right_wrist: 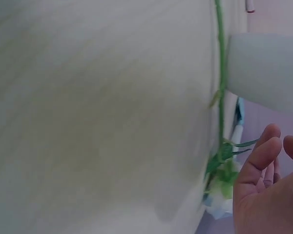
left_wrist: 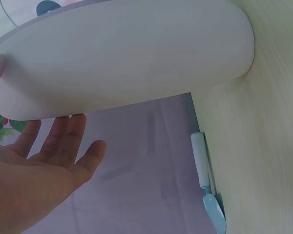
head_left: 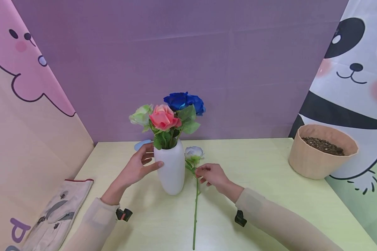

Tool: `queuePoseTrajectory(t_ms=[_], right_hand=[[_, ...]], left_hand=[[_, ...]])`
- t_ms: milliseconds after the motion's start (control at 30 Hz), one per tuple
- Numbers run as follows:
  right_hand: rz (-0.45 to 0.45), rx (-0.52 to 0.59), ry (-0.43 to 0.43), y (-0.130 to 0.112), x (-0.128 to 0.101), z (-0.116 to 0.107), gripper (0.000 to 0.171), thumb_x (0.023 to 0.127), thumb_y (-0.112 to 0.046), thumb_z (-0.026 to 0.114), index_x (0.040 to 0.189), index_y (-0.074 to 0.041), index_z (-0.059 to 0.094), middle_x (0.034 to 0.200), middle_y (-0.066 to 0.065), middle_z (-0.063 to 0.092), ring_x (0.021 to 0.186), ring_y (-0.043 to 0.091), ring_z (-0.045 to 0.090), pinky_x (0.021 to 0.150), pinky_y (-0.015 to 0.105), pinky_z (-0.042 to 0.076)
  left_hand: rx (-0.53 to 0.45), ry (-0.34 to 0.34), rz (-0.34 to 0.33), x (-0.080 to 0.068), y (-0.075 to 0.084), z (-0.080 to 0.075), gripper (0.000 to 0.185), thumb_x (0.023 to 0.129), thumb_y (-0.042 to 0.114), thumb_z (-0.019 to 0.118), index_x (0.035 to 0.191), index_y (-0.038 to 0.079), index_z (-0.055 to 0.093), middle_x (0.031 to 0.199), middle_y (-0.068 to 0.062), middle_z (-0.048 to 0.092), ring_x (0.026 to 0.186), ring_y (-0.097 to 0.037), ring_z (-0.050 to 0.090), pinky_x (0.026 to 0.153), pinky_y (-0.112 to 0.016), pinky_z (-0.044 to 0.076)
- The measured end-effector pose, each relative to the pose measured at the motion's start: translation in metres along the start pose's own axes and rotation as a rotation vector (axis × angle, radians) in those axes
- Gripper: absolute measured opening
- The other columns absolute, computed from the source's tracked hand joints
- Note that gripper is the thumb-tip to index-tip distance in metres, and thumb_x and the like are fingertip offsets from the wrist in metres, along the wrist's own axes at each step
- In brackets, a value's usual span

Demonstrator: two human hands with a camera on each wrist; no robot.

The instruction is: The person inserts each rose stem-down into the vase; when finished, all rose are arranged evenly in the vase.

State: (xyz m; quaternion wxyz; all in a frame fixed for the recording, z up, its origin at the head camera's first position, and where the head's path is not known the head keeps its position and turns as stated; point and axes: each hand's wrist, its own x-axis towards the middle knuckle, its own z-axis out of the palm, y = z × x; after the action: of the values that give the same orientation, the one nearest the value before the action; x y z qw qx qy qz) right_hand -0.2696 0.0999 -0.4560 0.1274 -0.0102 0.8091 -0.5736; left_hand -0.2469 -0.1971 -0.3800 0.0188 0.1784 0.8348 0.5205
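Note:
A white vase stands upright on the table, holding blue roses, a coral-pink rose and a pale green flower. My left hand holds the vase near its rim, thumb in front and fingertips against its side. To the right of the vase a single white flower lies with its long green stem towards me. Beside its upper leaves is my right hand, fingers loosely bent; in the right wrist view nothing shows between thumb and forefinger.
A tan pot with dark soil-like grains stands at the right. Behind the vase lies a small trowel with a blue blade. A folded printed cloth is at the left edge. A purple backdrop rises behind the table.

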Motion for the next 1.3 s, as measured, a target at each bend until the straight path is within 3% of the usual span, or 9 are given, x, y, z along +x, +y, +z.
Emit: queuePoseTrajectory(t_ms=[267, 467, 633, 967, 1300], right_hand=[[0.044, -0.033, -0.027, 0.014, 0.004, 0.0, 0.022, 0.098, -0.021, 0.063, 0.109, -0.005, 0.071, 0.099, 0.009, 0.074, 0.077, 0.019, 0.07, 0.06, 0.028, 0.05], [0.059, -0.087, -0.02, 0.024, 0.008, 0.002, 0.018, 0.096, -0.02, 0.065, 0.103, -0.005, 0.074, 0.089, 0.007, 0.075, 0.07, 0.016, 0.068, 0.056, 0.025, 0.048], [0.072, -0.116, -0.015, 0.026, 0.009, 0.004, 0.015, 0.095, -0.018, 0.066, 0.096, -0.006, 0.075, 0.08, 0.005, 0.074, 0.064, 0.013, 0.066, 0.052, 0.024, 0.048], [0.088, -0.198, -0.047, 0.029, 0.012, 0.006, 0.012, 0.092, -0.019, 0.071, 0.092, -0.008, 0.076, 0.077, 0.003, 0.074, 0.06, 0.011, 0.065, 0.051, 0.022, 0.049], [0.089, -0.251, -0.073, 0.031, 0.021, 0.004, 0.01, 0.089, -0.019, 0.072, 0.084, -0.012, 0.077, 0.067, 0.002, 0.071, 0.055, 0.011, 0.064, 0.043, 0.02, 0.033]], left_hand=[[0.005, -0.003, -0.006, 0.002, -0.003, 0.0, 0.075, 0.088, 0.035, 0.077, 0.149, 0.017, 0.037, 0.142, -0.01, 0.051, 0.132, -0.036, 0.052, 0.117, -0.057, 0.038], [-0.003, -0.004, -0.007, 0.001, -0.001, 0.0, 0.075, 0.088, 0.034, 0.077, 0.149, 0.017, 0.037, 0.143, -0.01, 0.05, 0.133, -0.036, 0.051, 0.117, -0.057, 0.037], [-0.007, -0.003, -0.012, 0.0, 0.001, 0.0, 0.075, 0.088, 0.033, 0.077, 0.149, 0.017, 0.036, 0.143, -0.01, 0.05, 0.133, -0.036, 0.051, 0.117, -0.056, 0.037], [-0.004, -0.005, -0.018, 0.0, 0.0, 0.0, 0.074, 0.089, 0.033, 0.077, 0.149, 0.016, 0.036, 0.143, -0.011, 0.05, 0.134, -0.037, 0.05, 0.117, -0.059, 0.036], [-0.01, -0.008, -0.007, 0.001, -0.001, -0.001, 0.075, 0.088, 0.033, 0.077, 0.149, 0.016, 0.036, 0.143, -0.011, 0.05, 0.134, -0.037, 0.05, 0.117, -0.06, 0.036]])
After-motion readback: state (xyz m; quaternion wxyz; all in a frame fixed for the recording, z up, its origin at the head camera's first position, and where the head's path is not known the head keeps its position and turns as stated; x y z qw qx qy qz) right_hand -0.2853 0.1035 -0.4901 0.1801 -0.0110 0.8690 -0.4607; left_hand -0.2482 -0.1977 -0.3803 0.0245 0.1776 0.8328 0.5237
